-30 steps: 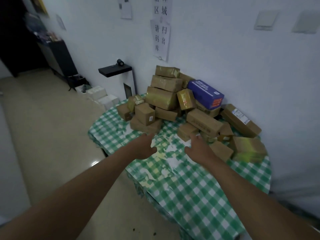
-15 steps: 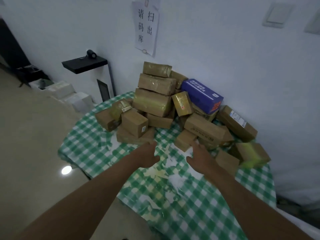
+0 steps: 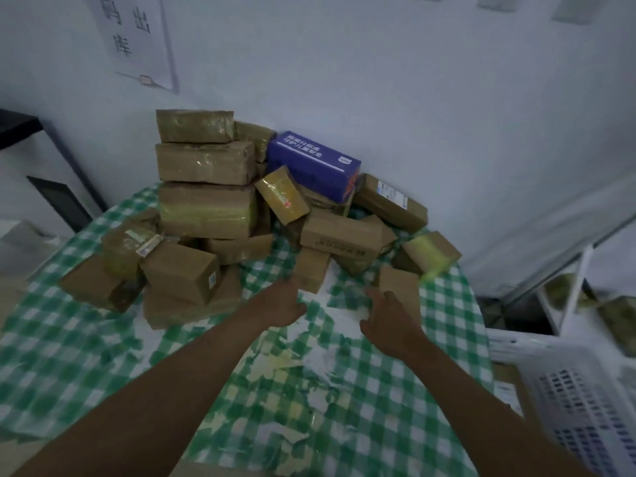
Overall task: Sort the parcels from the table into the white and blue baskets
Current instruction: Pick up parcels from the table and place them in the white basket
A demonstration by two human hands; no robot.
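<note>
Both hands, left (image 3: 280, 304) and right (image 3: 387, 321), reach empty and loosely spread at frame centre, flanking a small box (image 3: 309, 270), probably to lift it off the worktop (image 3: 395, 390).

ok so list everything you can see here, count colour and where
brown cardboard parcels: a heap, too overlapped to count exactly, brown with shiny tape, piled at the far side of the table against the wall
blue printed carton: one, blue with white lettering, on top of the heap at the back
green and white checked tablecloth: one, covering the table
white slatted plastic basket: one, white, low at the right beside the table
paper wall notice: one, white with dark characters, on the wall upper left
left hand: one, held over the cloth just short of the heap, holding nothing
right hand: one, fingers loose, close to a small brown parcel; contact unclear
</note>
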